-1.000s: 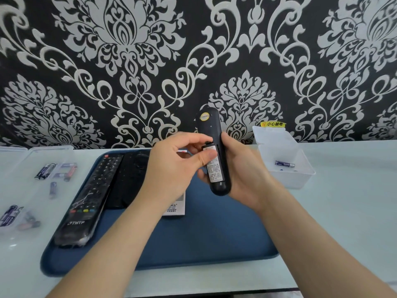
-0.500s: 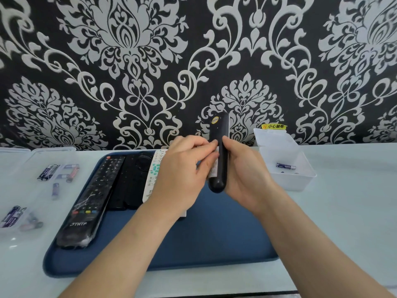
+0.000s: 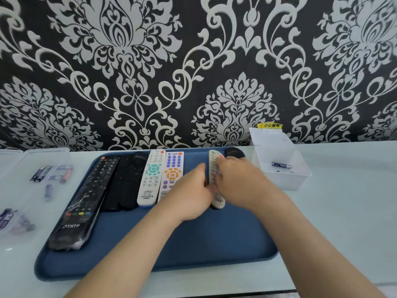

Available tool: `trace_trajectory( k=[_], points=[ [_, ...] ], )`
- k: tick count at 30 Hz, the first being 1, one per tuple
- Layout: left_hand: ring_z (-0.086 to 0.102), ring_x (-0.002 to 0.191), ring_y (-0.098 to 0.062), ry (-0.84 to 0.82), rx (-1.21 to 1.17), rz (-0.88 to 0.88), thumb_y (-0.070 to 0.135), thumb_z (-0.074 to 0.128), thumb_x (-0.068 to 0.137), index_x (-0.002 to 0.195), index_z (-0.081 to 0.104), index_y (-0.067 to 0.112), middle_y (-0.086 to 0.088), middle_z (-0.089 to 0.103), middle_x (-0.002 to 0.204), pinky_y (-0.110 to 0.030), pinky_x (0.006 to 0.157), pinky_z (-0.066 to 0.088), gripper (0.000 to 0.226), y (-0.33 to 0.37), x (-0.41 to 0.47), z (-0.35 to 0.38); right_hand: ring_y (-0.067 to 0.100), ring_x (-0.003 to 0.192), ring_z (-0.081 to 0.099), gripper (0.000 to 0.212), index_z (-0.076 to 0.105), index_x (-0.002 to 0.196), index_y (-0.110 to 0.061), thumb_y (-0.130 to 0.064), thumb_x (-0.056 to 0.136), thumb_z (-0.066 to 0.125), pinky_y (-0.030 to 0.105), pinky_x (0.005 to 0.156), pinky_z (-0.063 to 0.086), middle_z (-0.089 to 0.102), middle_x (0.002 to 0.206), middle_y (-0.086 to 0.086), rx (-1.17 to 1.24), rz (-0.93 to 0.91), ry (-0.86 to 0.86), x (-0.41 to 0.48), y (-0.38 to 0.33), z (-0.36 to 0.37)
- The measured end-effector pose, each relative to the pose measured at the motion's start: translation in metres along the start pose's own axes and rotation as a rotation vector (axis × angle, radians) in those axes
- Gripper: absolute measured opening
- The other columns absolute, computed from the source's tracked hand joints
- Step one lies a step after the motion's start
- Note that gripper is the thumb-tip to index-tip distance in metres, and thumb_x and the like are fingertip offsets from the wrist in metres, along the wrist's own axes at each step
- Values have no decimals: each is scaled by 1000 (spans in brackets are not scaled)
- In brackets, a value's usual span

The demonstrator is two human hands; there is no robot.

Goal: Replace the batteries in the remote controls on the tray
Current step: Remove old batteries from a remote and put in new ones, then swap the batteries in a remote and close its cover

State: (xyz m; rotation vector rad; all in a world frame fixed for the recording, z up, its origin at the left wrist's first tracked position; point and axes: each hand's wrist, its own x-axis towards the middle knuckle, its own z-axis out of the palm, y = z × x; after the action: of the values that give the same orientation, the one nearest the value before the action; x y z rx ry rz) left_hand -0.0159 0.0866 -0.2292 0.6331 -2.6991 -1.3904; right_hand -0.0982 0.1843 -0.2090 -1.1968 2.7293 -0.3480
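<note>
Partly covered, pale slim remote (image 3: 212, 163), coloured buttons (image 3: 213, 152)

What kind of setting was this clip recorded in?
Probably an indoor tabletop set up for a battery-swapping job: a pale table against damask wallpaper, a blue tray of remote controls, and clear boxes holding loose batteries on either side.

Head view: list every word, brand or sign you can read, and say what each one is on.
"THTF": near end of the long black remote.
"小心触电": yellow sticker above the clear box lid.
Too small or blurred to read: print on the teal-button white remote, the beige remote, and the battery in the box.
</note>
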Motion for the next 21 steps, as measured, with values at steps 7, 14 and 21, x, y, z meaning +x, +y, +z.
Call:
trace_trajectory(
  k=[7,14,21],
  points=[
    [56,112,-19,179,302,134,18,51,93,138,39,23,1,60,126,-33,91,45,47,6,-1,8,33,117,47,37,43,131,-21,-26,94,40,48,97,43,54,124,7,-116,-49,-75,5,13,13],
    [57,116,-16,23,-71,69,15,55,88,148,9,41,4,50,141,-41,101,44,80,1,3,6,32,117,48,37,48,124,-13,-31,91,46,43,98,42,53,121,10,-168,-49,-77,9,18,11],
    [44,117,-25,277,848,18,36,50,93,127,46,18,-5,46,127,-34,85,41,39,-2,-10,-31,25,133,36,53,35,138,-12,-46,98,42,44,96,39,39,143,3,-232,49,-31,3,7,15]
  ],
)
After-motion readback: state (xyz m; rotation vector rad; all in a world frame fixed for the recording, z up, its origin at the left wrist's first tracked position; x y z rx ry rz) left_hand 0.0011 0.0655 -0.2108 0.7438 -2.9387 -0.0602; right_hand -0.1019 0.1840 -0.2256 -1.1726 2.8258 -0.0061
